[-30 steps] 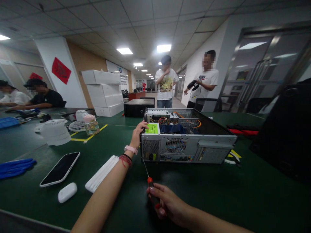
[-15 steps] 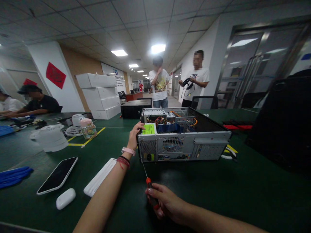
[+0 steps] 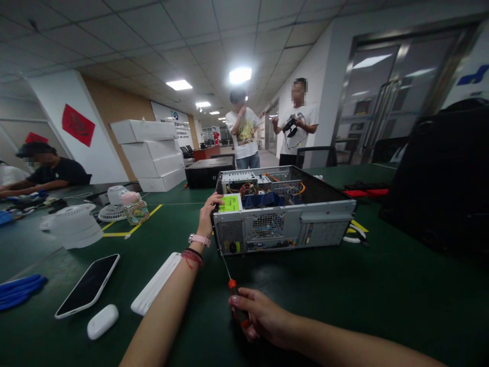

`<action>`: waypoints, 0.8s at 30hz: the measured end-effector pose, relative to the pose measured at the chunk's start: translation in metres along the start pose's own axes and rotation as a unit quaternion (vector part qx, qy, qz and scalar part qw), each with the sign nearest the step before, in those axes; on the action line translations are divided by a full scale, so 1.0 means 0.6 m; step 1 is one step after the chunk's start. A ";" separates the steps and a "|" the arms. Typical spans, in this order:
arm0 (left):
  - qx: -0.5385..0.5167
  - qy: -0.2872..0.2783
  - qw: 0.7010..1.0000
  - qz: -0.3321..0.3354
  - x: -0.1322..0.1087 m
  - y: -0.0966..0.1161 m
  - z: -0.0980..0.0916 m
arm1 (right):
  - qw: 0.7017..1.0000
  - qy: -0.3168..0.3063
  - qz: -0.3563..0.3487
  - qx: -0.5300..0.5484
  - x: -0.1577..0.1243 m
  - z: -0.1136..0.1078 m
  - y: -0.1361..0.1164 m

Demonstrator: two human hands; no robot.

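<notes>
An opened computer case (image 3: 282, 224) lies on its side on the green table, its rear panel facing me. Its power supply (image 3: 231, 203), with a bright green label, sits at the near left corner. My left hand (image 3: 208, 211) grips that corner, fingers curled over the top edge beside the label. Below the case, my right hand (image 3: 263, 316) is closed around the dark and red handle of a screwdriver (image 3: 233, 285). The thin shaft slants up and away to the lower left corner of the rear panel. Whether the tip sits in a screw is too small to tell.
A phone (image 3: 88, 285), a white earbud case (image 3: 103, 321) and a white slab-shaped object (image 3: 156, 285) lie left of my forearm. Behind them stand a jar (image 3: 135, 210) and a whitish container (image 3: 78, 227). A black bag (image 3: 431, 188) stands at right. Two people stand beyond the table.
The view has turned slightly to the right, so the scene sits a little further left. Both hands, the screwdriver and the case keep their places relative to each other.
</notes>
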State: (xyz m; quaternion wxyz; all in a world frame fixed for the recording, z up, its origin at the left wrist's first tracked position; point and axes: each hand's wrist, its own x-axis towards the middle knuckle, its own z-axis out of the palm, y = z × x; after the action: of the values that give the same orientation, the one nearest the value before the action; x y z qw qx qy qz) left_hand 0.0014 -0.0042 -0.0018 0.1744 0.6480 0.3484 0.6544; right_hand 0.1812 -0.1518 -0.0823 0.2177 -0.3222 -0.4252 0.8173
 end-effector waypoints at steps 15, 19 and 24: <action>-0.026 -0.002 1.000 -0.007 0.000 0.000 0.003 | 0.997 0.018 0.076 -0.014 0.019 0.020 -0.001; -0.018 -0.003 1.000 -0.010 -0.001 0.001 0.003 | 0.997 -0.004 0.065 0.028 0.015 0.007 0.003; -0.018 -0.004 1.000 -0.012 -0.002 0.004 0.003 | 0.993 -0.079 0.063 0.052 0.008 -0.005 0.001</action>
State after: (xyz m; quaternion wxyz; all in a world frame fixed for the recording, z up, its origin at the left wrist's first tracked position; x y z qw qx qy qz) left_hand 0.0037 -0.0064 -0.0008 0.1957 0.6427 0.3438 0.6561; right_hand 0.1798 -0.1475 -0.0858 0.1477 -0.2714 -0.3765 0.8734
